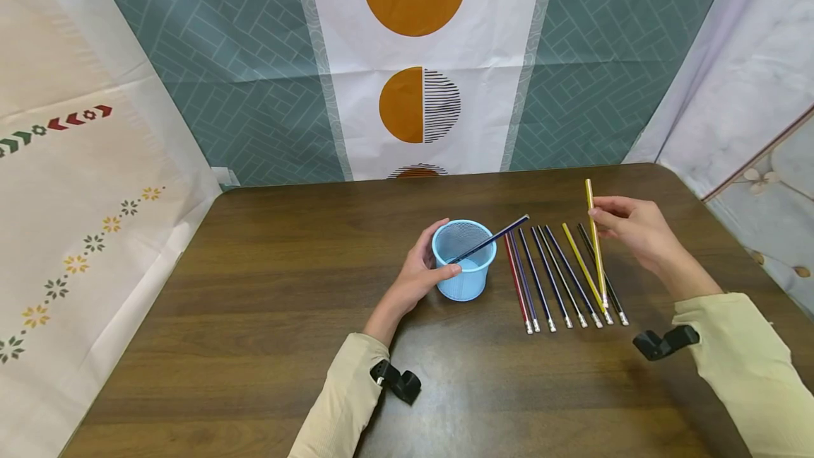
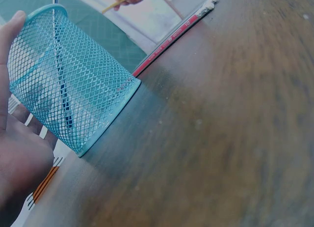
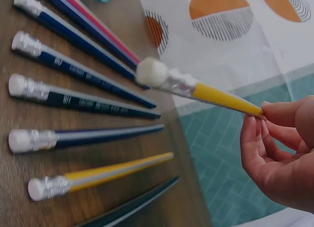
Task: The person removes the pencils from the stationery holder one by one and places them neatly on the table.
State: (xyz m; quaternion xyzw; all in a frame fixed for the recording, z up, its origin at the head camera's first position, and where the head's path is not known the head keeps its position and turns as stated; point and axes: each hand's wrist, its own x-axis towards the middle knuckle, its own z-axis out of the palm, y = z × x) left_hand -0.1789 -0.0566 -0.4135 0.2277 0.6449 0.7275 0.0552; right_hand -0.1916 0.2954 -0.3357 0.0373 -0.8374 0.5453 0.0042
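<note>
My left hand (image 1: 422, 266) grips a light-blue mesh pencil cup (image 1: 464, 285) by its left side, thumb across the front. The cup stands upright on the table, and one dark blue pencil (image 1: 496, 238) leans in it toward the right. Over the right part of the table, my right hand (image 1: 639, 232) pinches a yellow pencil (image 1: 595, 239) between thumb and fingertips, its white eraser end hanging down. Under it lies a row of pencils with erasers toward me: a red pencil (image 1: 518, 285), several dark ones, and another yellow pencil (image 3: 117, 173).
The brown wooden table (image 1: 267, 288) ends at a patterned teal and white cloth (image 1: 254, 76) behind. Pale cloths hang at the left and right. A black wrist mount (image 1: 396, 382) sits on the left sleeve, another mount (image 1: 665, 342) on the right sleeve.
</note>
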